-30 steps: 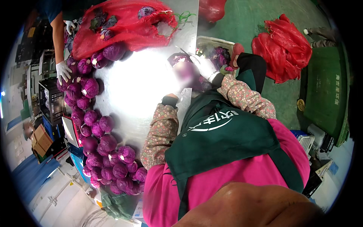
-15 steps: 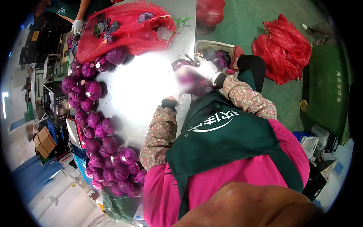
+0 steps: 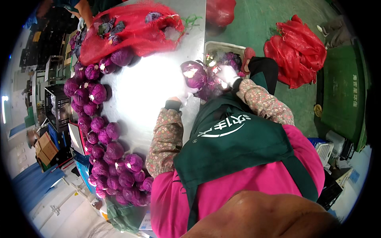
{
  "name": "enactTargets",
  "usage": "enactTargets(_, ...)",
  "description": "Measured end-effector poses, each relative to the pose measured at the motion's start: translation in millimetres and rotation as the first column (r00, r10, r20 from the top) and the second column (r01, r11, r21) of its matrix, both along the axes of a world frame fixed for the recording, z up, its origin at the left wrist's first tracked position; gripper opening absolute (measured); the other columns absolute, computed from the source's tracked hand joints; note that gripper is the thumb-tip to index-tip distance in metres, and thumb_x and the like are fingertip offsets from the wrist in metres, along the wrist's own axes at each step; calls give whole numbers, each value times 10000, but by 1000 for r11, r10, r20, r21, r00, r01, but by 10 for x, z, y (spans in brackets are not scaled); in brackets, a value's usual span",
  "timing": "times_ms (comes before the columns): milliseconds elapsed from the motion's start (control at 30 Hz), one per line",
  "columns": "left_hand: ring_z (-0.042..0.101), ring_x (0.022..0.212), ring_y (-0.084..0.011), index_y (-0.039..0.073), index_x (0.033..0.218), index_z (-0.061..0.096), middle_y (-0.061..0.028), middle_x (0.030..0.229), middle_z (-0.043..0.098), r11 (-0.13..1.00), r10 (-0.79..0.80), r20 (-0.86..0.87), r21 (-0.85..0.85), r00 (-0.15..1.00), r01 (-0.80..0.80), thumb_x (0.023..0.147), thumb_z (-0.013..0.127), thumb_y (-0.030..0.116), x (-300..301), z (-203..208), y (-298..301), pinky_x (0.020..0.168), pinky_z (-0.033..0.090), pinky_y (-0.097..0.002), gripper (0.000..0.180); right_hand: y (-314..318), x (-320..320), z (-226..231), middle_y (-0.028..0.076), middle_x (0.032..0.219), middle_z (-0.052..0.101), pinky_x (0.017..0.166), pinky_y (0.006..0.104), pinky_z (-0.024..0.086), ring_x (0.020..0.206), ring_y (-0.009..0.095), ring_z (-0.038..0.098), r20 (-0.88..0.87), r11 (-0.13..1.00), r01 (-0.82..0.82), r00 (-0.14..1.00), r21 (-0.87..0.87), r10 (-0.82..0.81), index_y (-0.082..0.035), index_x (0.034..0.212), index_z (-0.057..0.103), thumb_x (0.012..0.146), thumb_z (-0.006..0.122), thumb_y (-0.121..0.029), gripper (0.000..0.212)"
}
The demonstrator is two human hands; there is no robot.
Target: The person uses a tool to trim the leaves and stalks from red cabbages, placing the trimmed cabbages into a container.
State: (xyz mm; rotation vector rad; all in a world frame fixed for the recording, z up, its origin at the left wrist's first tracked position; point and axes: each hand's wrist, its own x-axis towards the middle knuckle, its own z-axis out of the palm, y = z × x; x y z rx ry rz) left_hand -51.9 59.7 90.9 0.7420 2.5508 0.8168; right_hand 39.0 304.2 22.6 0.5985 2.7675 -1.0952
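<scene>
Purple cabbage was held at the steel table's edge.
It was gripped by the gloved left hand; the right hand was closed beside it, near a red mesh sack.

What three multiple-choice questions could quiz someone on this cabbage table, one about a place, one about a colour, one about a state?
1. Where is the row of loose cabbages?
A. along the table's left edge
B. on the green floor
C. in the crate

2. What colour is the mesh sack at the table's far end?
A. blue
B. red
C. white

3. What is the left hand doing?
A. resting flat on bare table
B. gripping a knife
C. holding a purple cabbage

Answers: 1 A, they line the steel table at its left; 2 B, the netting is red; 3 C, the gloved fingers cup the head.
</scene>
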Motion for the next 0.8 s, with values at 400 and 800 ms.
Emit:
enactTargets(400, 522, 1235, -364, 3, 1501, 224, -215, 1350, 485, 985, 47, 210, 153, 977, -81, 543, 958, 161, -71, -362, -108, 996, 489, -453, 1217, -246, -421, 923, 313, 1059, 672, 884, 515, 519, 976, 464, 665, -30, 909, -388, 921, -155, 388, -60, 1437, 478, 1033, 438, -470, 577)
enactTargets(800, 532, 1218, -333, 9, 1492, 240, -195, 1335, 500, 981, 87, 200, 154, 976, -119, 553, 949, 122, -87, -431, -144, 979, 504, -431, 1182, -323, -579, 767, 267, 923, 703, 759, 528, 543, 840, 443, 690, 117, 800, -567, 824, 197, 555, -112, 1345, 509, 1033, 406, -364, 414)
